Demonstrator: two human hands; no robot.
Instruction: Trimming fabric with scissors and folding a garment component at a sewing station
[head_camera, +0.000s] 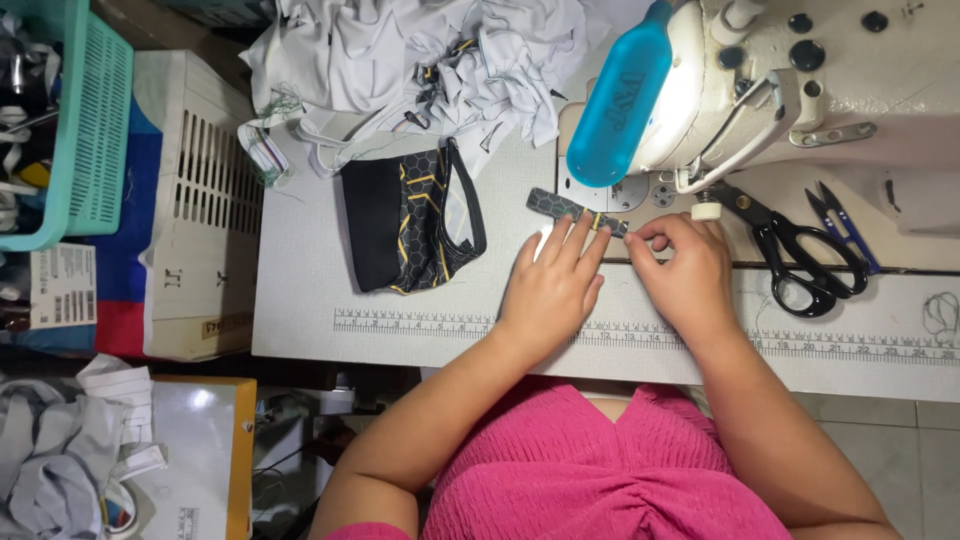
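While the white sewing machine (800, 90) loomed over the sewing table (300, 300), the heap of pale grey cut pieces (420, 50) at the back sat unsewn, and one black hexagon-print garment (410, 225) lay flat beside it, apparently done. The big black scissors (790, 255) rested idle at the right. The left hand (550, 290) pressed flat, fingers spread, on the narrow patterned strip (565, 207); the right hand (685, 270) pinched its near end just before the needle, stitching seemingly not begun.

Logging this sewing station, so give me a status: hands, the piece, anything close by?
Left hand flat on patterned strip. Right hand pinching its end by the sewing machine. Black scissors lie right of the hands.
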